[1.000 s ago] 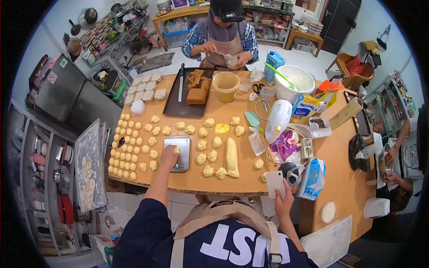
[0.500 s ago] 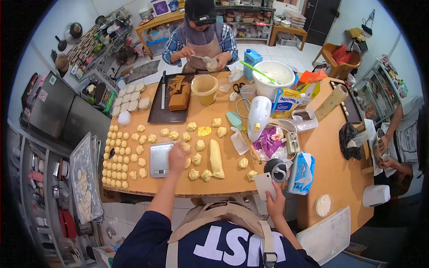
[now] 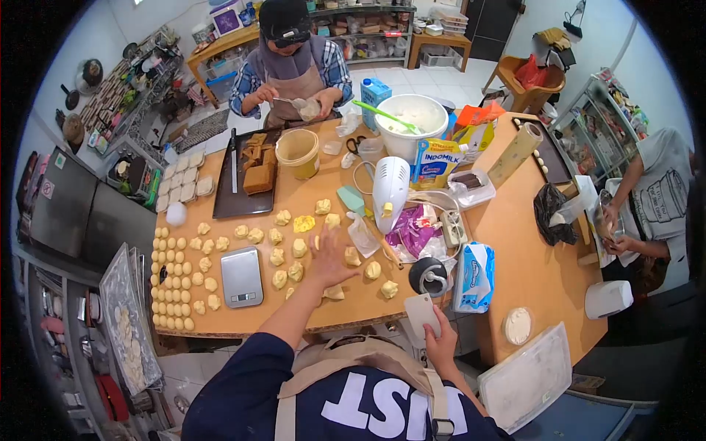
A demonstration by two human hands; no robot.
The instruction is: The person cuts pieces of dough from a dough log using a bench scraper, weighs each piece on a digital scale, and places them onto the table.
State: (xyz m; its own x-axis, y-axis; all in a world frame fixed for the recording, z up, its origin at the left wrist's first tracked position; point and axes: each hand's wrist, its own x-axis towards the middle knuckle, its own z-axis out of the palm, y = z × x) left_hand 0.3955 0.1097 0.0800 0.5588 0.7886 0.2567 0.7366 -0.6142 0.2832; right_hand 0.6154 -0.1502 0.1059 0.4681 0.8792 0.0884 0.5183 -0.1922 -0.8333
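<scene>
My left hand [image 3: 329, 259], fingers spread, is over the dough log, of which only an end [image 3: 334, 292] shows below the palm. Whether it touches the dough is hidden. In my right hand [image 3: 441, 338] is a white scraper [image 3: 421, 317], held beyond the table's front edge. Rough dough pieces [image 3: 295, 271] lie around my left hand. To its left stands a digital scale [image 3: 241, 272] with nothing on its plate. Rows of smooth dough balls [image 3: 173, 295] cover the table's left end.
Across the table [image 3: 220, 312], a person [image 3: 290, 73] holds a small tool and something pale. A dark tray [image 3: 246, 173], tub [image 3: 298, 152], white bucket [image 3: 412, 121], hand mixer [image 3: 390, 191], black cup [image 3: 429, 278] and wipes pack [image 3: 475, 278] stand around. Another person [image 3: 662, 195] works at right.
My left hand has left the scale, moved right and spread over the dough log. The piece on the scale is gone from it. The whole view has shifted, with the table's contents further left.
</scene>
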